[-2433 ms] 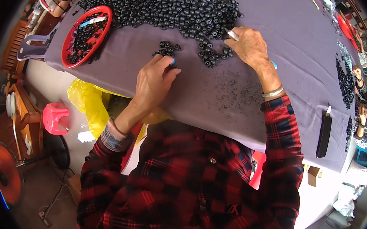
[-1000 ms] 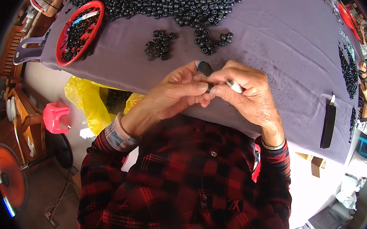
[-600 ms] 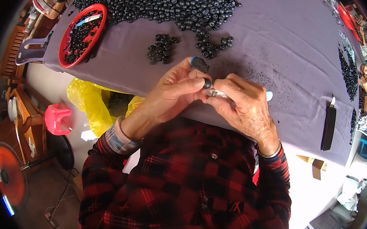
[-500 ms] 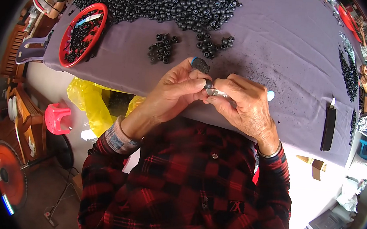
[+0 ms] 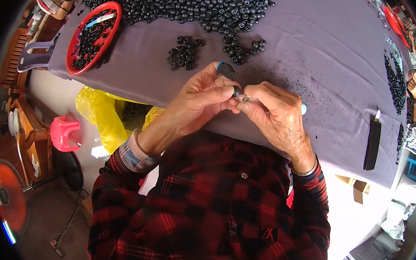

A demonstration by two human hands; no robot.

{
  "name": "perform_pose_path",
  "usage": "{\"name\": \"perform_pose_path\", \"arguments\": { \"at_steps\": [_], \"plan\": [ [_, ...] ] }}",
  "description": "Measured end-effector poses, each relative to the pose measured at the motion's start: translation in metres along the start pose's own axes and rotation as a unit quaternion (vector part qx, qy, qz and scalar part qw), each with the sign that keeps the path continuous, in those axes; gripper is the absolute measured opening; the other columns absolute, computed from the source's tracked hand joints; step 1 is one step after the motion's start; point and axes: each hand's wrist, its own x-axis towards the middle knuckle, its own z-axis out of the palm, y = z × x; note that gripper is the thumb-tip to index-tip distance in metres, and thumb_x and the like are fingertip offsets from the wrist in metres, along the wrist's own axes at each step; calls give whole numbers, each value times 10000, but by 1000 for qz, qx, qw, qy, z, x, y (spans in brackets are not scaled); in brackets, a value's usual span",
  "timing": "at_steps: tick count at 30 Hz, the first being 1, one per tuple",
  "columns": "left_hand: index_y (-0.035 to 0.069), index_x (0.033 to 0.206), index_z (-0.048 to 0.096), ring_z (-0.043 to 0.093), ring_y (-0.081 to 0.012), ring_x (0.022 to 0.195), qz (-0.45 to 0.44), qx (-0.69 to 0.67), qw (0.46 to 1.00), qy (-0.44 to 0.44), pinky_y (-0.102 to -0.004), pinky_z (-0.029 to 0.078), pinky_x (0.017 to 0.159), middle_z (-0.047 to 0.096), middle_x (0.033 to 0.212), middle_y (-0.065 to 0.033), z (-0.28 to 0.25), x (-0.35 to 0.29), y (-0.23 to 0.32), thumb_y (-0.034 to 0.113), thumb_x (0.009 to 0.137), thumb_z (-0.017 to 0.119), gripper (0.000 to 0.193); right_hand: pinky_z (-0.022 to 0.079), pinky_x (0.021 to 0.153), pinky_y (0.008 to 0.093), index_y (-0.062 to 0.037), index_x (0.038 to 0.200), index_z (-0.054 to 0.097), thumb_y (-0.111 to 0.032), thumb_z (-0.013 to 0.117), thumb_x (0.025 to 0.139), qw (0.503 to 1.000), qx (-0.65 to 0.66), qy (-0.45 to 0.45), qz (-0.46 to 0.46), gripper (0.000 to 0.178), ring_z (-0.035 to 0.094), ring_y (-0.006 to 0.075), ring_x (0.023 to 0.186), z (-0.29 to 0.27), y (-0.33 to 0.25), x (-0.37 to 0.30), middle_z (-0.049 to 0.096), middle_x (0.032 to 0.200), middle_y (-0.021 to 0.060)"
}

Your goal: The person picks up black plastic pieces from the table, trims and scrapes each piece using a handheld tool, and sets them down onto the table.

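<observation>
My left hand point(image 5: 200, 97) pinches one small round black bead-like piece point(image 5: 236, 91) between thumb and fingers, above the table's near edge. A dark cover with a blue rim point(image 5: 227, 72) wraps one of its fingertips. My right hand point(image 5: 282, 118) is closed round a slim tool, whose pale blue-white end point(image 5: 303, 109) sticks out behind the fingers. Its shiny front end meets the black piece; the exact kind of tool is hidden by the fingers. Just beyond my hands lie two small clusters of similar pieces point(image 5: 184, 54), backed by a large heap point(image 5: 198, 7).
Dark crumbs dot the purple-grey tablecloth point(image 5: 330, 61). A red basin point(image 5: 71, 60) with black bits stands at left, and a black-handled cutter point(image 5: 373, 143) lies at right. Below the table edge hangs a yellow plastic bag point(image 5: 103, 122), near a pink stool point(image 5: 63, 133). Other people sit at both sides.
Both hands stay almost in place. My right hand and its tool have tilted slightly, and the shiny end has shifted a little against the black piece.
</observation>
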Motion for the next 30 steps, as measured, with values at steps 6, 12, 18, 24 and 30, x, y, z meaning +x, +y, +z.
{"name": "perform_pose_path", "arguments": {
  "at_steps": [6, 12, 18, 24, 30],
  "plan": [
    [77, 1123, 503, 593, -186, 847, -37, -6, 999, -21, -342, 517, 738, 628, 963, -91, 3, -5, -21, 42, 869, 632, 287, 437, 614, 210, -22, 915, 634, -178, 637, 929, 962, 88, 132, 222, 156, 467, 52, 672, -32, 15, 5, 564, 713, -14],
    [82, 1105, 493, 582, -156, 818, -41, -22, 999, -24, -319, 512, 736, 609, 919, -58, -2, 3, -10, 66, 875, 636, 271, 422, 596, 220, -27, 928, 639, -115, 718, 834, 985, 90, 31, 141, 150, 490, 57, 679, -20, 9, 0, 560, 745, -12],
    [53, 1182, 456, 621, -156, 875, -71, -24, 997, -26, -297, 528, 734, 599, 965, -55, -6, -4, -12, 80, 866, 656, 374, 456, 587, 266, -43, 902, 637, 11, 770, 697, 998, 7, -40, 38, 250, 583, 151, 652, 3, -10, -3, 594, 760, 38],
    [52, 1208, 446, 630, -165, 856, -149, 9, 988, -40, -303, 538, 708, 609, 961, -78, -13, -13, 2, 64, 856, 667, 416, 460, 562, 289, -22, 816, 622, -74, 724, 784, 983, 147, -100, 52, 120, 597, 167, 639, 4, -6, 6, 598, 691, 42],
    [60, 1040, 561, 594, -103, 695, -9, 326, 936, 131, -263, 516, 613, 612, 819, -33, -32, -15, 22, 58, 863, 672, 209, 463, 598, 330, -11, 853, 632, -92, 680, 820, 990, -119, -49, 56, 99, 576, 251, 619, -5, 37, 40, 610, 723, 81]
  ]
}}
